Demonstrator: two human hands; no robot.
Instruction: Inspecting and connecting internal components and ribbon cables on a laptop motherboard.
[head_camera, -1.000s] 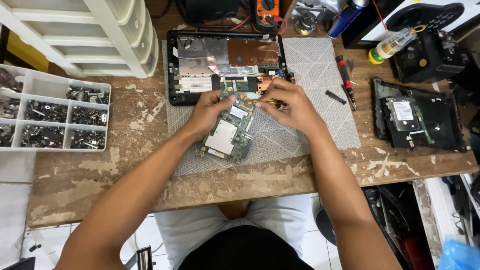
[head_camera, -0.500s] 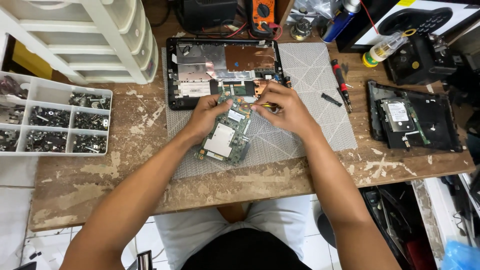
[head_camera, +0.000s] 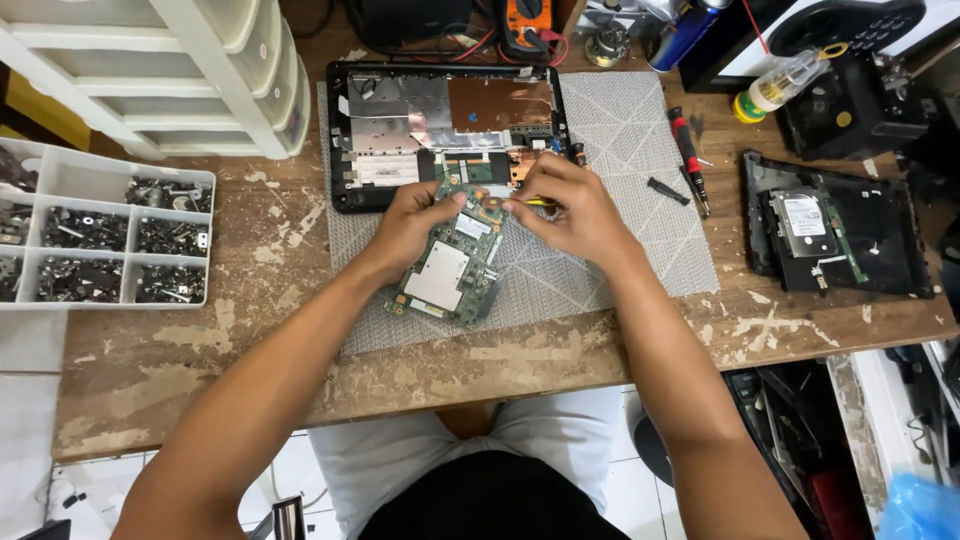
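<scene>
Since the earlier frames, the green circuit board (head_camera: 448, 268) has stayed on the grey work mat (head_camera: 620, 250) with both hands still closed on its far end, and only the camera view has shifted slightly. Largest first: the wooden workbench (head_camera: 250, 350) carries the mat at its centre, and the opened black laptop base (head_camera: 440, 130) lies across the mat's far edge. A white compartment tray of screws (head_camera: 110, 240) sits at the bench's left edge, and a black cover with a hard drive (head_camera: 830, 235) lies near the right edge. The board lies tilted just in front of the laptop base, near the mat's middle. The left hand (head_camera: 410, 225) grips the board's far left corner, thumb on top and fingers curled beneath. The right hand (head_camera: 565, 205) has its fingers pressed together in a pinch on a slim yellow-tipped tool (head_camera: 540, 202), whose point meets the board's far edge; exactly what it touches is hidden by the fingers. A red-handled screwdriver (head_camera: 688, 155) and a small black bit (head_camera: 667, 190) lie unused on the mat, towards its right edge. Judged from this, the step in hand is work on a small fitting at the board's far edge, with the board already out of the base. The next move calls for a steady left-hand hold and light, precise tool pressure to avoid scraping nearby components.
</scene>
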